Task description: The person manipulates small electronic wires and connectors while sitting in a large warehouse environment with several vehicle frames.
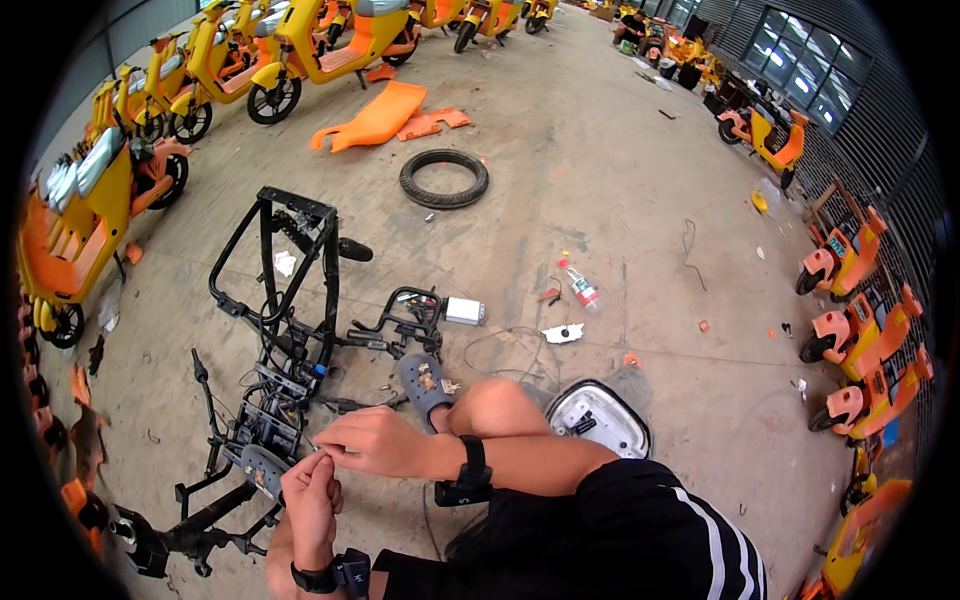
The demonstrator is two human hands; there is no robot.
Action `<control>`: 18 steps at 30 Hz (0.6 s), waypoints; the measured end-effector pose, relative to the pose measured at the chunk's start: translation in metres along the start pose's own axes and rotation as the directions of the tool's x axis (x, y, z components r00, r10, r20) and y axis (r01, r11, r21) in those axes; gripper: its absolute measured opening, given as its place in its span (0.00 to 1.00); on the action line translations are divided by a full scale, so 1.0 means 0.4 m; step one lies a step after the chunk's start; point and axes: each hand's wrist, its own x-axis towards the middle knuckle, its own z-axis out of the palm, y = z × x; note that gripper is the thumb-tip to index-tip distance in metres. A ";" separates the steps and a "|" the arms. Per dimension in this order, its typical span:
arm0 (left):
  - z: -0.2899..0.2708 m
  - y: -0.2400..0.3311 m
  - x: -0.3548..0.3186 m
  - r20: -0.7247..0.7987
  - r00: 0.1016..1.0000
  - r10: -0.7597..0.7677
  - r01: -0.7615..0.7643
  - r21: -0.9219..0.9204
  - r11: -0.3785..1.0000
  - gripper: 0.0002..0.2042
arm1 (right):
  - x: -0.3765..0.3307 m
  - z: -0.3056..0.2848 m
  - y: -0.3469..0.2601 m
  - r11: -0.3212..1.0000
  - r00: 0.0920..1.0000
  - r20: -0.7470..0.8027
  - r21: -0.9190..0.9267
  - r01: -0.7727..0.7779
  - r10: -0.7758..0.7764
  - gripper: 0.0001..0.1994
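Observation:
Both my hands meet just above the black scooter frame [300, 340], which lies on the floor to the left. My right hand [375, 440] is closed, its fingertips pinched around something thin and small that I cannot make out. Right below it, my left hand [310, 492] is also closed, thumb and fingers pressed together at the same spot. A short thin tip shows by the right fingertips. Metal brackets and cables of the frame lie beneath my hands, partly hidden by them. My grey clogs [425, 385] stand beside and against the frame.
A white-lined tray [600, 425] with small parts lies by my right knee. Ahead are a silver box [464, 311], a plastic bottle [582, 288], a black tire [444, 179] and an orange body panel [375, 117]. Yellow scooters [335, 45] line both sides. Another person [630, 27] sits far off.

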 end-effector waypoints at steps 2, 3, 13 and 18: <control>0.000 0.004 -0.006 -0.013 1.000 0.006 -0.005 0.034 0.999 0.10 | 0.002 0.002 -0.003 0.999 0.999 0.027 0.028 -0.020 0.019 0.08; 0.005 0.006 -0.007 -0.014 1.000 0.009 -0.008 0.048 0.999 0.10 | 0.001 -0.001 -0.004 0.999 0.999 0.043 0.036 -0.030 0.029 0.08; 0.003 -0.007 -0.016 0.018 1.000 0.001 -0.002 0.069 0.998 0.09 | -0.001 -0.003 0.002 0.997 0.995 0.061 0.030 0.073 -0.075 0.10; -0.008 -0.014 -0.028 -0.006 1.000 0.015 -0.014 0.112 0.994 0.10 | 0.003 0.001 -0.006 0.994 0.993 0.024 0.006 0.113 -0.114 0.11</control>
